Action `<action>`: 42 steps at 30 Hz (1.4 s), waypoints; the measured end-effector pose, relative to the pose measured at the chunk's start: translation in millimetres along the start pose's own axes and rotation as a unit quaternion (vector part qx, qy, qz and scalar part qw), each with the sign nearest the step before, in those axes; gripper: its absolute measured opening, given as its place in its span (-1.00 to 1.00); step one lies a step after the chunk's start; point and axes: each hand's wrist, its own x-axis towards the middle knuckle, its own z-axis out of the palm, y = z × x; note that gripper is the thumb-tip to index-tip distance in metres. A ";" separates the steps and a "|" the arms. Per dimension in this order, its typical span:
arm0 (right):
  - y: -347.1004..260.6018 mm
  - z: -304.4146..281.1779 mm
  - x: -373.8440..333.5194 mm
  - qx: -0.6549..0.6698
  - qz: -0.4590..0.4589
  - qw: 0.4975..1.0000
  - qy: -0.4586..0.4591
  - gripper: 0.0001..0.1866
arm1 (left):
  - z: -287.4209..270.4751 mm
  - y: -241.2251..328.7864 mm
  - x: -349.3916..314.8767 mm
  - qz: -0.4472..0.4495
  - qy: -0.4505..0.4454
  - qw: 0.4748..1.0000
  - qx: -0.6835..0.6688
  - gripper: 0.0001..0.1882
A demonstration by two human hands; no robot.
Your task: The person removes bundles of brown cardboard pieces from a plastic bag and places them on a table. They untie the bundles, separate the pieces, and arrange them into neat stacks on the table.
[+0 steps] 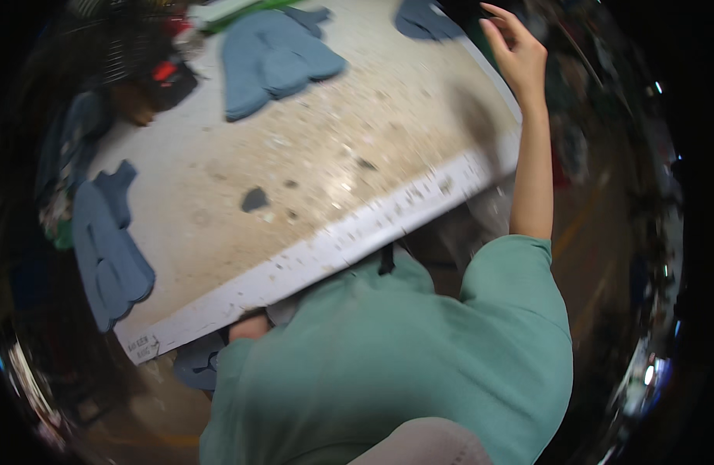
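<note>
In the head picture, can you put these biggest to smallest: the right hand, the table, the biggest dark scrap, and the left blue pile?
1. Table
2. Blue pile
3. Right hand
4. Dark scrap

That's only how big they look here.

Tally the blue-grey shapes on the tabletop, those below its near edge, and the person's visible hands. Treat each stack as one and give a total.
Blue-grey shapes on the tabletop: 3 (left, upper middle, upper right)
Blue-grey shapes below the near edge: 1
Visible hands: 1 (right hand; left hidden)
Total: 5
</note>
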 end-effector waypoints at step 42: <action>251.2 -97.5 -399.1 -0.221 0.370 0.901 -0.049 -0.68 | -19.9 43.0 37.2 0.062 -0.003 0.995 0.077 -0.39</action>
